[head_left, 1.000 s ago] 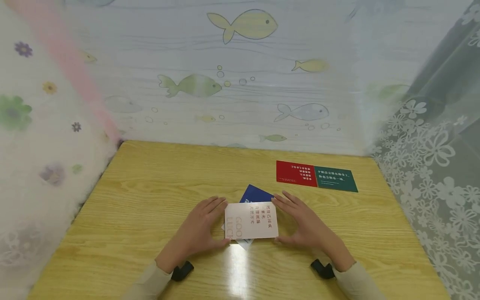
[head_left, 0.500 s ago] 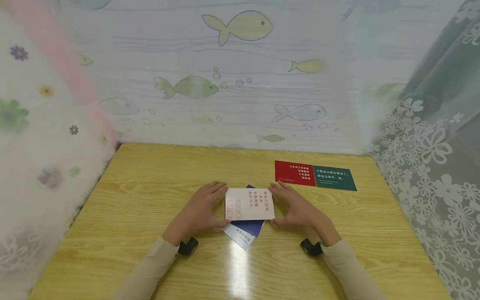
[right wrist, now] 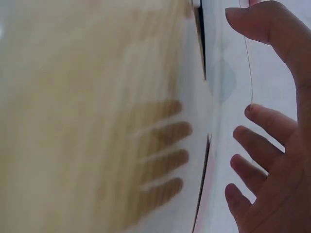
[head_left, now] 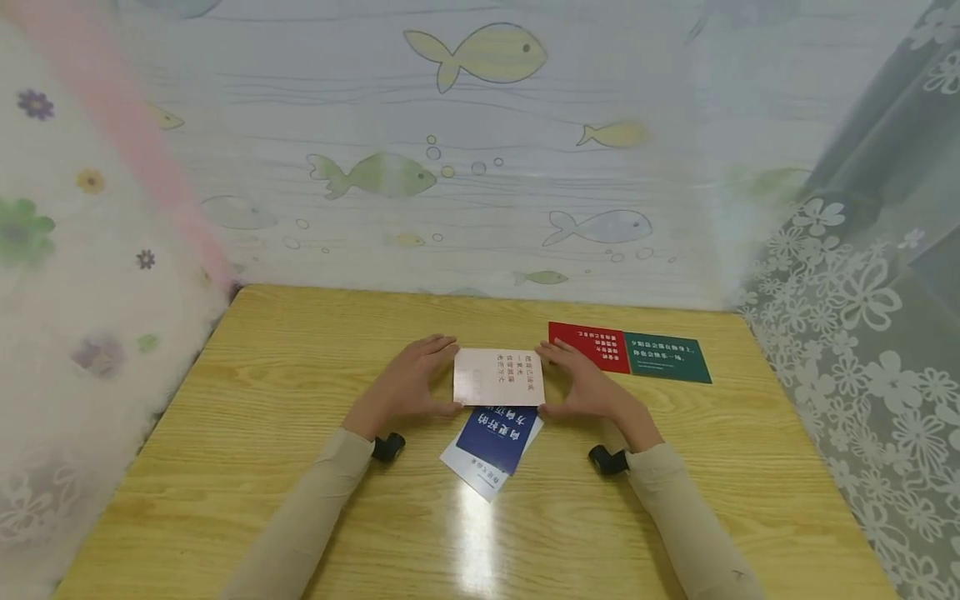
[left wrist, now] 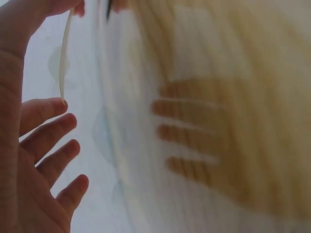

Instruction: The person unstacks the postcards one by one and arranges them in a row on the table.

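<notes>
A pale pink card (head_left: 487, 379) with printed Chinese characters is held flat between both hands. My left hand (head_left: 401, 385) grips its left edge, thumb at the near corner and index fingertip at the far one. On the opposite edge, my right hand (head_left: 592, 387) holds it the same way. Both wrist views show the card edge-on, above the table, as a thin line between thumb and index finger; the other fingers are spread. Just nearer lie a blue card (head_left: 495, 442) and, partly beneath it, a white card (head_left: 465, 462), both on the table.
A red card (head_left: 588, 342) and a dark green card (head_left: 667, 358) lie side by side at the back right, the right hand overlapping the red one in the head view. The wood-grain table (head_left: 300, 350) meets a fish-print curtain (head_left: 480, 167) behind.
Both hands have carried the pink card away from the body, toward the back of the table. The blue and white cards, mostly covered before, now show more fully.
</notes>
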`<state>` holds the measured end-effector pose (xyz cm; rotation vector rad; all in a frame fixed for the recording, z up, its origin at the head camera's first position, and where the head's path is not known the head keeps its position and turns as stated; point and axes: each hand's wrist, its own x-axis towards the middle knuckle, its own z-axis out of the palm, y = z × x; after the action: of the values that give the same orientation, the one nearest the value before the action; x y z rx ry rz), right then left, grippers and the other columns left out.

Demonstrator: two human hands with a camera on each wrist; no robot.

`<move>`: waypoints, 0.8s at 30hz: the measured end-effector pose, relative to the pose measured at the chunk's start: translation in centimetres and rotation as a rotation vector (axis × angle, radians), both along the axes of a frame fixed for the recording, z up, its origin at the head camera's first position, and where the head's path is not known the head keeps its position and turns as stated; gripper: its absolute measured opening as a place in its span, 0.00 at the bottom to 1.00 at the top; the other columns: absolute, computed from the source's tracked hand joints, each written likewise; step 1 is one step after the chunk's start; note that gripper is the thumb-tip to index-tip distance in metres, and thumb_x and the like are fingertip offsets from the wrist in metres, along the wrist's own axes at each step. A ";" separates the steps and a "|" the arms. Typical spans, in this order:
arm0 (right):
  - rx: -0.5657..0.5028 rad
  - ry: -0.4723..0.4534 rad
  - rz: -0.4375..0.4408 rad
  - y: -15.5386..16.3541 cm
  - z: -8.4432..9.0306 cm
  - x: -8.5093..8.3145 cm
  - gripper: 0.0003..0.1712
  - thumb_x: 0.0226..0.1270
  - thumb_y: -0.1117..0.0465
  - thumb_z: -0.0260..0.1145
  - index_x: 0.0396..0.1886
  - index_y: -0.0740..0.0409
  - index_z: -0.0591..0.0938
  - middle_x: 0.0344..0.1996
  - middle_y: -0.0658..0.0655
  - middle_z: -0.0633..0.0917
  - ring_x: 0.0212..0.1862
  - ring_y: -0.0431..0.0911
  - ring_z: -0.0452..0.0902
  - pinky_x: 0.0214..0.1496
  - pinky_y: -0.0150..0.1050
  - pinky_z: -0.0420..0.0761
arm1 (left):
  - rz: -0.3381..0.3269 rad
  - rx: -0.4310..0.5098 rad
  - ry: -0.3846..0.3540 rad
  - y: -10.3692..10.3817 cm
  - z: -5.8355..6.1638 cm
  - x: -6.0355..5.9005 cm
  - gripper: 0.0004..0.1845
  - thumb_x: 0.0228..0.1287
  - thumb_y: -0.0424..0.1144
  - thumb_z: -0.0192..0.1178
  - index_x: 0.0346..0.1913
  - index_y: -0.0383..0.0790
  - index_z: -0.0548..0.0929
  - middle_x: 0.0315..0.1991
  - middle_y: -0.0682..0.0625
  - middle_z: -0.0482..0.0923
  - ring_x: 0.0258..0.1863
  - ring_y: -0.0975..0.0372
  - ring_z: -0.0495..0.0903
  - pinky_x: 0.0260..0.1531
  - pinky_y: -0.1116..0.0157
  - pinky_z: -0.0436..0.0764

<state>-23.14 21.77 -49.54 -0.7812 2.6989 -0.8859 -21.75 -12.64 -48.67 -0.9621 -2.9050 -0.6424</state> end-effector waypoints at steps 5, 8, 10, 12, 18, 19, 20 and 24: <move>0.020 -0.001 -0.003 0.1 -0.2 -1.7 0.58 0.47 0.50 0.82 0.78 0.55 0.66 0.79 0.58 0.63 0.82 0.60 0.46 0.80 0.61 0.56 | -0.002 -0.018 -0.044 0.0 -0.7 -2.0 0.54 0.54 0.64 0.70 0.77 0.35 0.64 0.79 0.43 0.60 0.79 0.45 0.55 0.78 0.47 0.56; 0.016 -0.010 -0.009 0.3 -0.2 -2.8 0.58 0.48 0.51 0.82 0.79 0.55 0.65 0.79 0.58 0.62 0.82 0.60 0.45 0.79 0.63 0.55 | 0.001 -0.007 -0.061 0.2 -1.1 -3.3 0.54 0.55 0.64 0.70 0.78 0.37 0.63 0.80 0.44 0.58 0.80 0.47 0.52 0.79 0.48 0.54; 0.026 -0.019 -0.009 0.5 -0.2 -3.4 0.58 0.50 0.51 0.82 0.79 0.54 0.64 0.80 0.58 0.61 0.82 0.59 0.43 0.79 0.63 0.55 | 0.007 0.002 -0.084 0.4 -1.1 -4.0 0.54 0.55 0.64 0.70 0.79 0.39 0.62 0.80 0.46 0.56 0.81 0.48 0.50 0.80 0.49 0.52; 0.048 -0.035 -0.009 0.7 -0.1 -3.9 0.58 0.52 0.51 0.81 0.80 0.53 0.62 0.80 0.57 0.60 0.82 0.59 0.42 0.79 0.63 0.55 | 0.011 0.014 -0.111 0.6 -1.0 -4.6 0.54 0.55 0.64 0.71 0.79 0.41 0.62 0.81 0.48 0.56 0.81 0.50 0.49 0.80 0.50 0.52; 0.057 -0.051 -0.003 0.9 0.4 -4.9 0.56 0.56 0.56 0.80 0.80 0.56 0.61 0.81 0.60 0.58 0.82 0.62 0.41 0.79 0.64 0.54 | 0.007 0.003 -0.121 1.3 -1.0 -5.8 0.52 0.56 0.58 0.74 0.78 0.40 0.63 0.80 0.45 0.56 0.81 0.48 0.50 0.80 0.50 0.49; 0.055 -0.047 -0.004 0.8 0.4 -5.1 0.55 0.56 0.56 0.80 0.80 0.57 0.62 0.80 0.61 0.58 0.82 0.63 0.41 0.79 0.65 0.54 | 0.010 -0.006 -0.115 1.3 -1.1 -6.0 0.51 0.56 0.57 0.74 0.78 0.39 0.63 0.80 0.44 0.57 0.81 0.48 0.50 0.80 0.50 0.49; 0.059 -0.044 -0.005 0.8 0.3 -5.3 0.55 0.56 0.56 0.80 0.80 0.57 0.62 0.80 0.61 0.58 0.82 0.63 0.40 0.79 0.65 0.53 | 0.018 -0.010 -0.117 1.4 -1.2 -6.1 0.52 0.56 0.57 0.74 0.78 0.40 0.63 0.80 0.44 0.57 0.81 0.48 0.50 0.81 0.51 0.49; 0.099 -0.046 -0.024 0.6 0.0 -6.0 0.55 0.55 0.54 0.81 0.80 0.55 0.63 0.80 0.60 0.58 0.82 0.63 0.40 0.79 0.65 0.53 | 0.046 -0.004 -0.149 1.5 -1.5 -6.8 0.52 0.55 0.56 0.75 0.78 0.41 0.63 0.80 0.46 0.56 0.81 0.50 0.49 0.81 0.52 0.48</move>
<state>-29.16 22.42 -49.52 -0.7013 2.6940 -0.7594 -28.52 -11.18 -50.16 -0.8811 -3.0479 -0.7357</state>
